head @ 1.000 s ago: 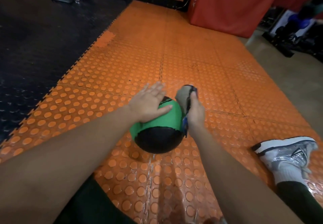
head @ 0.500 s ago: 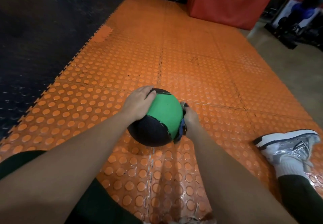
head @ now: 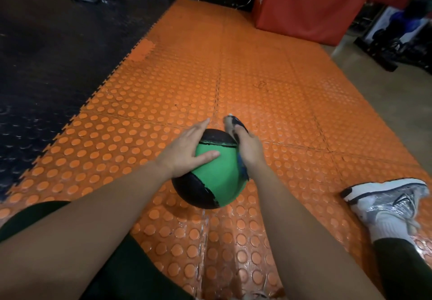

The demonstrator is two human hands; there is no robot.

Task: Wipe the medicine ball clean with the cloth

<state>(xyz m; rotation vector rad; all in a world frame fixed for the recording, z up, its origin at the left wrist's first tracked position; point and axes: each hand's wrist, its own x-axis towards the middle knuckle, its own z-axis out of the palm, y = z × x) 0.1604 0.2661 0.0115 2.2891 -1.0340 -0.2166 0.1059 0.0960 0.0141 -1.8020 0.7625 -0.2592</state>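
Both hands work the ball (head: 217,173): flat left hand (head: 187,153) steadies, right hand (head: 247,150) grips the cloth (head: 242,171) mid-wipe; rolling likely follows.

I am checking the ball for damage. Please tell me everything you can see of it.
The ball is round, with green and black panels of a matte, rubbery look. The panel edges look ragged, as if peeling. It rests on the orange studded mat between the arms. The left hand lies flat on its upper left side, fingers straight. The right hand presses a dark blue cloth against its right side. Its underside and far side are hidden.
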